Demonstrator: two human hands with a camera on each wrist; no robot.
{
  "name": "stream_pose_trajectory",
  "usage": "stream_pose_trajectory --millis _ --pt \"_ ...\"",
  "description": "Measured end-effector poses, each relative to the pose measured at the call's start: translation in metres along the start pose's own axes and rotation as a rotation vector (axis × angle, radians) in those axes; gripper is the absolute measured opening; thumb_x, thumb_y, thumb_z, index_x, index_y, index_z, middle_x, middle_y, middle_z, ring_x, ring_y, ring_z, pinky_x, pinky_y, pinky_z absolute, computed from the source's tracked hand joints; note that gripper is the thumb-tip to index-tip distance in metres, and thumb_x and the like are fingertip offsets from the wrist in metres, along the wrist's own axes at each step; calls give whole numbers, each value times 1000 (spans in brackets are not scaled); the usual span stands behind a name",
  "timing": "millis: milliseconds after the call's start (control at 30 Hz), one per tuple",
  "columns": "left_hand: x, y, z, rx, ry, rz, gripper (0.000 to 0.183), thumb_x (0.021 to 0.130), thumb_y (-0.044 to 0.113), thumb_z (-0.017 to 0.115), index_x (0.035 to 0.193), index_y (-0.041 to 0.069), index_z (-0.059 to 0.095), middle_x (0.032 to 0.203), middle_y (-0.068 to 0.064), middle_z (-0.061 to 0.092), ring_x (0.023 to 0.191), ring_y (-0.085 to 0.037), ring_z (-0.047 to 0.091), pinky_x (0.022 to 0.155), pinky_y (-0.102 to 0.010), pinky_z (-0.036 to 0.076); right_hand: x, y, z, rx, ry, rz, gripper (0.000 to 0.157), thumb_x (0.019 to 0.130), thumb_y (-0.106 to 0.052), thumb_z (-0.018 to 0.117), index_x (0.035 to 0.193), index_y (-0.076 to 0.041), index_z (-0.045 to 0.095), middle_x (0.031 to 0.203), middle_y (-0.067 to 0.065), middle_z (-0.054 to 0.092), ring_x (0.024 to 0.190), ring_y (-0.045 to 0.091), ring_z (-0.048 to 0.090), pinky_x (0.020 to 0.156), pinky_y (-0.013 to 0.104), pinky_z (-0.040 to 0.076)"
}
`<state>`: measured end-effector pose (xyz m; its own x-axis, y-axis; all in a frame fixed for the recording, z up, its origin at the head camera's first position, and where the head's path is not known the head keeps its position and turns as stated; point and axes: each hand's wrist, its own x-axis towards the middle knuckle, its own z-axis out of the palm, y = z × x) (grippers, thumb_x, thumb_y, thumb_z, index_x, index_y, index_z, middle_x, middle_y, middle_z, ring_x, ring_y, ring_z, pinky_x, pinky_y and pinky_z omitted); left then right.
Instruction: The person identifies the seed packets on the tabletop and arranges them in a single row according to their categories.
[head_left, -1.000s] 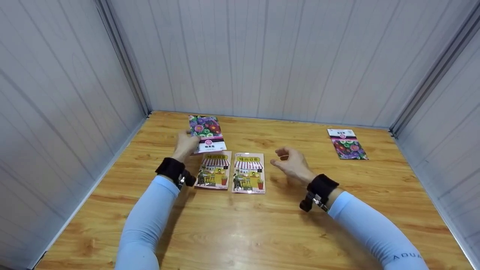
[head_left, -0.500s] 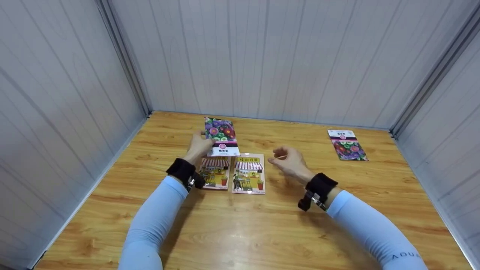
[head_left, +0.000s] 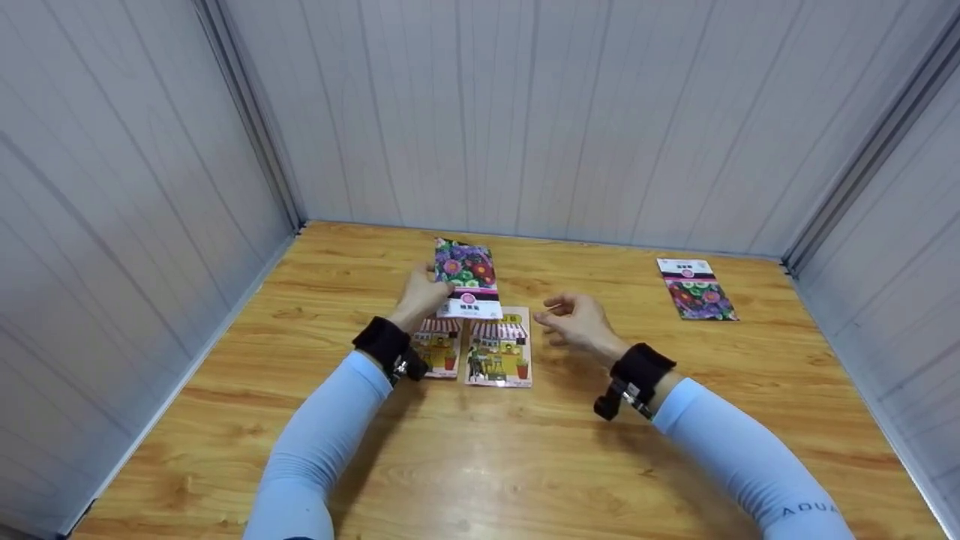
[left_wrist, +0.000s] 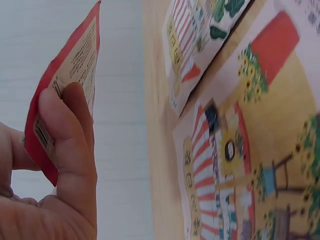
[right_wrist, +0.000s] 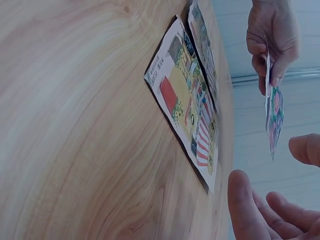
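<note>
My left hand (head_left: 421,298) pinches a flower-print seed packet (head_left: 469,274) by its left edge, thumb on the front. In the left wrist view the fingers press the red-bordered, text-covered back of this seed packet (left_wrist: 75,70). It is held above the table, over the upper parts of two pink packets printed with a striped awning: a left one (head_left: 444,352), partly covered, and a right one (head_left: 499,360). To their right, my right hand (head_left: 581,322) hovers with loosely bent fingers and a gap between thumb and fingertips, nothing in it.
Another flower-print packet (head_left: 697,291) lies at the back right of the wooden table (head_left: 480,465), turned the other way round. Pale panel walls stand behind (head_left: 480,127) and on both sides.
My left hand has carried the flower-print packet rightward, from the back left to above the pink packets. The right hand has barely moved; the packets on the table lie as before.
</note>
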<state>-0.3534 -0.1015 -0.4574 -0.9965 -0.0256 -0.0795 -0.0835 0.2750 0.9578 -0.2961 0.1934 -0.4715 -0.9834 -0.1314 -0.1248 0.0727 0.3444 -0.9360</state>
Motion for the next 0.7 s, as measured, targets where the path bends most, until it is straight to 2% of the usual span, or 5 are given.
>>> stream_pose_trajectory --millis 133,333,500,700 --pt "-3 1 8 -2 -31 -2 61 94 -1 66 153 -5 50 149 -26 62 111 -24 59 90 -28 51 1 -1 1 24 -3 15 59 106 -23 79 152 8 58 138 27 71 125 47 76 100 48 69" --pt "-6 7 21 4 -75 -12 66 96 2 67 159 -4 46 152 -27 60 115 -26 62 98 -33 57 2 -2 -2 25 -1 16 61 107 -24 79 153 8 58 141 29 71 126 45 76 97 43 70" --pt "-10 12 33 -8 -107 -10 67 98 1 67 160 -6 43 153 -27 58 116 -27 63 98 -35 58 4 -4 -3 31 -6 27 57 108 -22 76 153 8 58 144 29 71 124 43 77 95 41 70" --pt "-13 13 51 -11 -133 38 59 98 0 67 153 -7 48 150 -28 60 118 -27 65 100 -33 58 6 -7 -4 35 10 63 51 109 -21 74 152 5 62 143 28 70 110 33 83 96 44 70"
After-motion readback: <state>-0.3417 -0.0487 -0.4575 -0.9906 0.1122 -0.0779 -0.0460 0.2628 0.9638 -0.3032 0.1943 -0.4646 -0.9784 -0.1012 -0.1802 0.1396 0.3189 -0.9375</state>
